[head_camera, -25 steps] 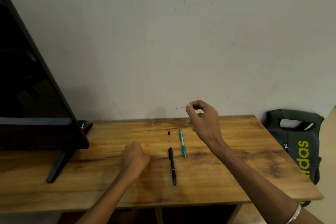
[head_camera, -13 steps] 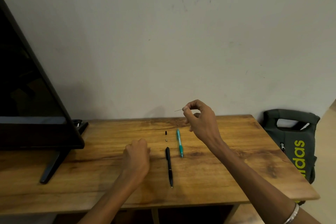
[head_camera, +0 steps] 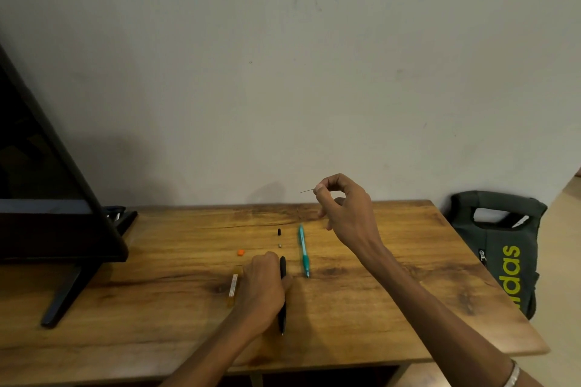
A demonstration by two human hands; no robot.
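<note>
My right hand (head_camera: 345, 214) hovers above the back of the wooden table (head_camera: 393, 308) and pinches a thin lead (head_camera: 306, 191) between thumb and forefinger, its tip pointing left. My left hand (head_camera: 262, 289) rests on the table with its fingers and thumb curled round a black pen (head_camera: 283, 311), which points toward me. A teal mechanical pencil (head_camera: 303, 250) lies just right of the pen. A small black cap (head_camera: 279, 231) and a tiny silver piece (head_camera: 279, 245) sit behind the pen. An orange lead tube (head_camera: 233, 289) lies left of my left hand, with an orange cap (head_camera: 240, 252) behind it.
A large black monitor (head_camera: 47, 198) on a stand (head_camera: 63, 295) fills the table's left side. A dark green bag (head_camera: 503, 254) with yellow lettering stands on the floor past the table's right edge. A grey wall runs behind the table.
My left hand moved right from the orange tube to the black pen and closed on it, uncovering the tube. My right hand stayed raised with the lead.
</note>
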